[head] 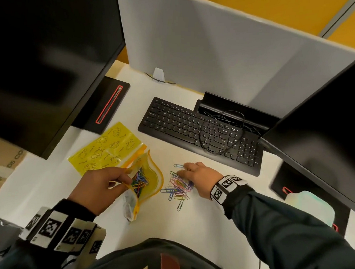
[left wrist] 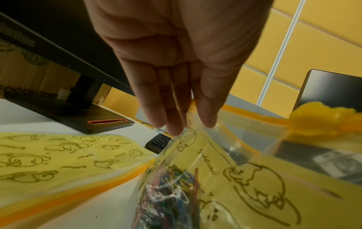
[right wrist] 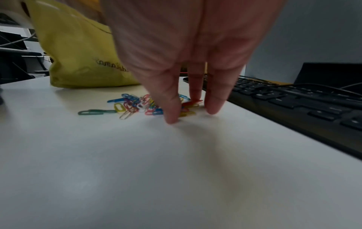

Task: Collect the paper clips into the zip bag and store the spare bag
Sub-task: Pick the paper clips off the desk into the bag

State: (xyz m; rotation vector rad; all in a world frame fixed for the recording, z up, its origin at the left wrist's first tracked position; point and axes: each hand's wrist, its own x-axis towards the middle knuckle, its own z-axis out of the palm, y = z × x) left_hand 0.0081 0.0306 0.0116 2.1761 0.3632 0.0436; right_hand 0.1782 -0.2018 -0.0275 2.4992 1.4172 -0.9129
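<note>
Head view. The zip bag (head: 148, 180) is held up off the desk (head: 207, 231) by the left hand (head: 99, 185), its rim pinched between thumb and fingers and its mouth gaping toward the right. A clump of clips is already seen inside it. The loose paper clips (head: 178, 186) lie in a heap just right of the bag, under and beside the tips of the right hand (head: 198, 178). The spare bag (head: 106, 148) lies flat beyond the left fingers, partly under the held bag. A keyboard (head: 202, 132) lies beyond the right fingers.

Risk, judged: with only one lip pinched, the mouth could sag or fold shut, and clips dropped toward it could land back on the desk. A tilt of the bag could also spill the clips already collected.

Left wrist view. The rim of the zip bag (left wrist: 195, 124) is nipped between thumb and fingers (left wrist: 154, 114); the collected clips sit below the fingertips, in the belly of the bag.

Right wrist view. The right fingers (right wrist: 172, 111) are extended, spread narrowly, tips down on the desk at the near edge of the paper clips (right wrist: 137, 105); nothing is yet gripped. Risk, judged: thin clips lying flat are hard to lift, so some may be pushed about or left behind by a scoop.
</note>
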